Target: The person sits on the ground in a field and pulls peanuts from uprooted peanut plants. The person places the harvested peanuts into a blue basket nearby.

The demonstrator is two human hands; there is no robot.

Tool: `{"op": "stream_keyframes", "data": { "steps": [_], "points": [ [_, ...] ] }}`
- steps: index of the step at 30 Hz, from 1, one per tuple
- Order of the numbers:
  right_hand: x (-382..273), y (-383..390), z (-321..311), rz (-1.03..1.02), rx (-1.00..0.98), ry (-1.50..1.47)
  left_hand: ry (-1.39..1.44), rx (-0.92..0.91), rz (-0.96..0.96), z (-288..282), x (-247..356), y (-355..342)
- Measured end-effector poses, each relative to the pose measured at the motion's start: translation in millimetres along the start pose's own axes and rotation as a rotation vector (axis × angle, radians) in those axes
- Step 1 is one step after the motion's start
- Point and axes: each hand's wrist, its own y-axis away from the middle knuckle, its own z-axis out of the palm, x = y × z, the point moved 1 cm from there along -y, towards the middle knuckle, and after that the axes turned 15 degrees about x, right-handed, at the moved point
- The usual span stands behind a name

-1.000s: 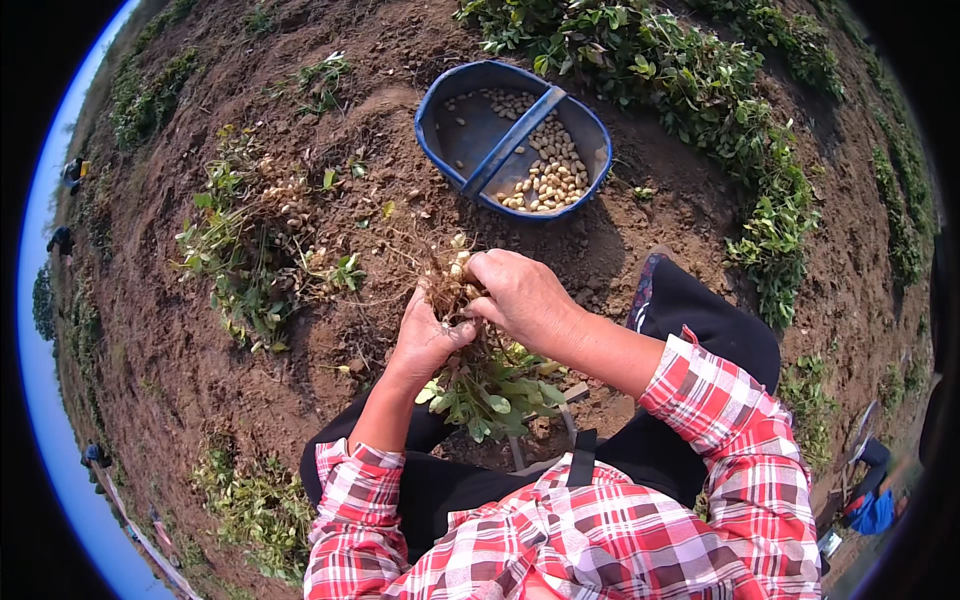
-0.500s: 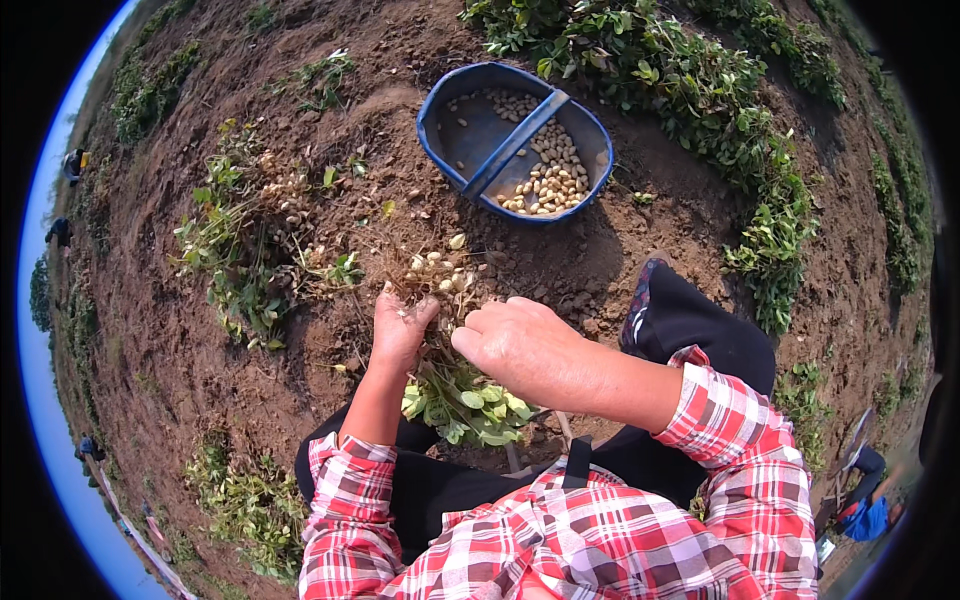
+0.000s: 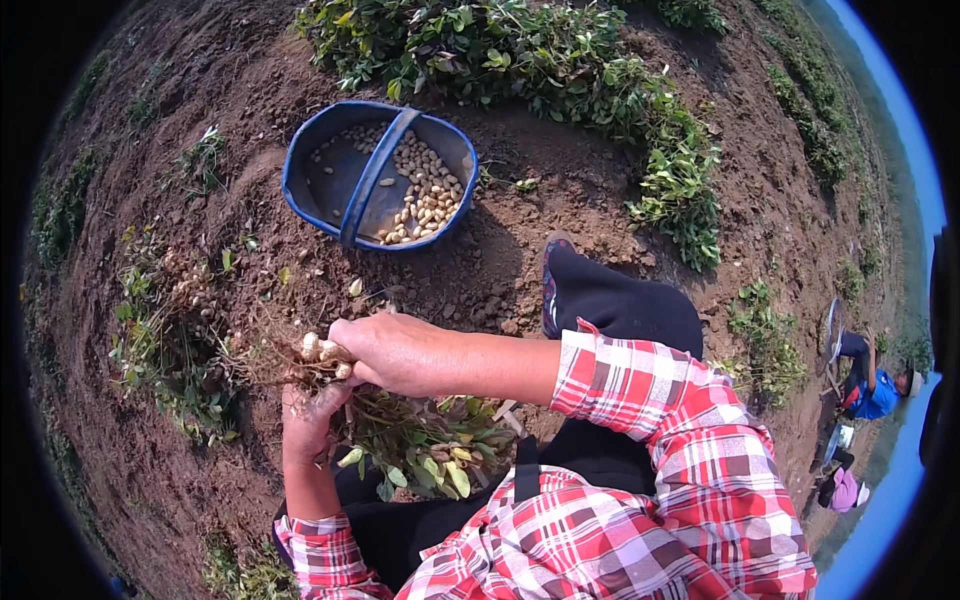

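My left hand (image 3: 308, 425) is closed around the stems of an uprooted peanut plant (image 3: 430, 445). The plant's leaves hang toward my lap, while its roots and a cluster of pale peanuts (image 3: 318, 350) stick out above the hand. Against that cluster, my right hand (image 3: 392, 352) is closed with its fingers on the peanuts; its fingertips are partly hidden. Ahead of both hands, a blue basket (image 3: 340, 190) with a handle across it sits on the soil, holding many loose peanuts (image 3: 430, 190), mostly on its right side.
Pulled plants (image 3: 175, 340) lie on the soil at the left. A long leafy heap (image 3: 600, 95) runs across the back and down the right. My bent leg (image 3: 625, 300) is right of the basket. Another person in blue (image 3: 872, 395) sits at the far right.
My right hand has moved onto the peanut cluster, meeting the left hand. The plant's leaves have shifted with the hands. The whole view has turned, so the basket now appears farther left.
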Motion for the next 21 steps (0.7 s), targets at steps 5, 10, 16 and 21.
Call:
{"op": "stream_keyframes", "data": {
  "steps": [5,10,16,21],
  "points": [
    [0.1,-0.6,-2.4,-0.142,0.076,0.173,0.072,0.013,-0.064,-11.7,-5.0,2.9],
    [-9.8,0.6,-18.9,-0.08,-0.114,-0.085,0.084,-0.035,-0.063,-25.8,-13.5,2.8],
    [-16.4,1.6,-30.8,-0.303,-0.076,0.498,0.109,-0.229,-0.079,-19.4,-30.2,-8.2],
    [3.0,-18.4,-65.1,-0.275,0.262,0.815,0.239,-0.172,-0.071,-26.4,-15.7,-4.4]
  ]
}}
